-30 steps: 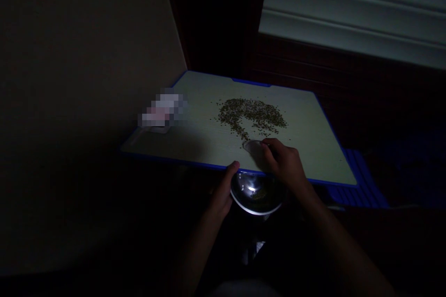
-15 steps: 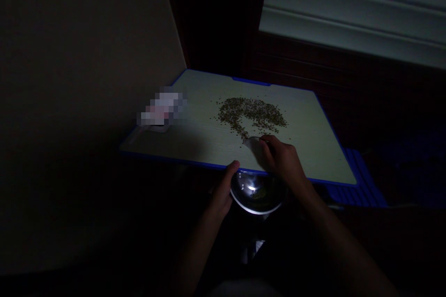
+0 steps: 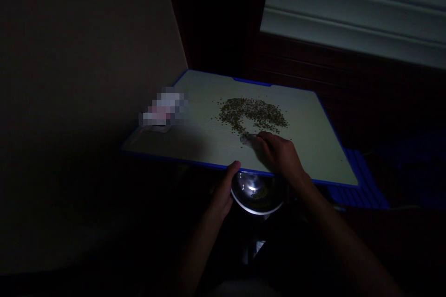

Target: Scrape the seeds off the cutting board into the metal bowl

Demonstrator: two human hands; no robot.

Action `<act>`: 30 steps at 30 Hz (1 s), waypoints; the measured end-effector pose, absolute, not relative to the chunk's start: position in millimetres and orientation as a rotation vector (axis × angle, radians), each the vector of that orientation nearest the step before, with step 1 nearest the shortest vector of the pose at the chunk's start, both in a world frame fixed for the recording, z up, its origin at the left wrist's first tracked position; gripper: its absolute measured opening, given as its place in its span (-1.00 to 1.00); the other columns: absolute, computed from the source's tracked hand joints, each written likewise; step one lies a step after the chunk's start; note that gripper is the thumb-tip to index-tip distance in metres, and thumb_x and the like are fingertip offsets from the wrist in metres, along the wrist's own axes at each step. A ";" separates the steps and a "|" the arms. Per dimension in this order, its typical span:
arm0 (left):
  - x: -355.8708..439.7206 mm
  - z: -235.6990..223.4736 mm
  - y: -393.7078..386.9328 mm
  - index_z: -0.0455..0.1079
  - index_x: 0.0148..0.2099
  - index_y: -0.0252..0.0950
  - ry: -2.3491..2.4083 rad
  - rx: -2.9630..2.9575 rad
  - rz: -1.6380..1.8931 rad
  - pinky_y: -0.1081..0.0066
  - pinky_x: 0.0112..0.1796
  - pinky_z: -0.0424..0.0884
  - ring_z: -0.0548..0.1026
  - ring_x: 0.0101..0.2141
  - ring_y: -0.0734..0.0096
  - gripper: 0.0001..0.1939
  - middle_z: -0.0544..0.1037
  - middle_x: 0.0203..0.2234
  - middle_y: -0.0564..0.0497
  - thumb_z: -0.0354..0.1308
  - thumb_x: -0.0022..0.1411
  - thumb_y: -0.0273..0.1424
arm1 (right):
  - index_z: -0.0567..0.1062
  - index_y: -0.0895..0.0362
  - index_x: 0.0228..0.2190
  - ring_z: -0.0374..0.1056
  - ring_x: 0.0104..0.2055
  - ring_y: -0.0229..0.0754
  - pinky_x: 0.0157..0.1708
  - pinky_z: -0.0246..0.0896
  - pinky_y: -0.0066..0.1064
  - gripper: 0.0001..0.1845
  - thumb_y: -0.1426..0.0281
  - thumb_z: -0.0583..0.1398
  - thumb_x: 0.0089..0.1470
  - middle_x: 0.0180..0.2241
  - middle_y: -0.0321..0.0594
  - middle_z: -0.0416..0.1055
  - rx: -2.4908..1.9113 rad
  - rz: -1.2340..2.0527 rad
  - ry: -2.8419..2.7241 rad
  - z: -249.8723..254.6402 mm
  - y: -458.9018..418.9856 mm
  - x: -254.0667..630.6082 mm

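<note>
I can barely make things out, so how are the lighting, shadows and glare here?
Head view: dim overall, near-black below the blue-edged board; head view: glare inside the metal bowl; head view: shadows beside the right hand and across the board's near-left; head view: pixelated patch hiding detail at the board's left.

The view is very dim, with glare inside the metal bowl (image 3: 243, 196).

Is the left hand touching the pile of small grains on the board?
Apart. The head view shows bare board between the left hand and the pile.
</note>
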State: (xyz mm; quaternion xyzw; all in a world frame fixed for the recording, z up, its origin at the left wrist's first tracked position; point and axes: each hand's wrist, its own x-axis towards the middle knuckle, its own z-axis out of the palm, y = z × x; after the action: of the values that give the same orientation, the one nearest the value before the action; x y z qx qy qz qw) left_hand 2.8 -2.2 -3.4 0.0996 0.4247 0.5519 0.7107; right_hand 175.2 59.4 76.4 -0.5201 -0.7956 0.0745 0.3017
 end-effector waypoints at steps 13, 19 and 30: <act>4.2 -6.2 -0.1 0.55 0.14 -0.33 0.931 0.201 1.241 0.11 0.25 0.37 0.49 0.23 -0.05 -0.37 0.60 0.17 -0.20 0.51 0.08 -0.15 | 0.64 0.13 -0.05 0.41 -0.15 0.02 -0.13 0.32 -0.18 -0.73 0.44 0.16 0.35 -0.23 -0.04 0.59 -1.067 0.110 -2.233 74.4 80.3 173.2; 4.5 -6.3 -0.6 0.55 0.14 -0.32 0.895 0.239 1.259 0.09 0.27 0.34 0.47 0.26 -0.03 -0.44 0.60 0.17 -0.20 0.46 0.16 -0.16 | 0.64 0.12 -0.06 0.39 -0.15 0.02 -0.13 0.31 -0.17 -0.74 0.42 0.16 0.34 -0.23 -0.06 0.58 -1.065 0.122 -2.231 73.3 74.0 176.6; 6.0 -9.1 0.5 0.55 0.15 -0.35 0.849 0.244 1.234 0.05 0.28 0.34 0.48 0.24 -0.05 -0.43 0.64 0.11 -0.23 0.42 0.19 -0.14 | 0.64 0.04 -0.07 0.36 -0.18 -0.01 -0.18 0.29 -0.21 -0.74 0.46 0.17 0.34 -0.25 -0.13 0.56 -1.059 0.151 -2.231 73.5 57.3 185.6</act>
State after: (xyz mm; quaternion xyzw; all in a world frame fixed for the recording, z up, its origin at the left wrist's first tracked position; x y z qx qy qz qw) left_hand 6.0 0.5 -9.1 0.1105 0.3849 0.5593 0.7258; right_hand 185.6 57.3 73.5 -0.4045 -0.8520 0.0578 0.3274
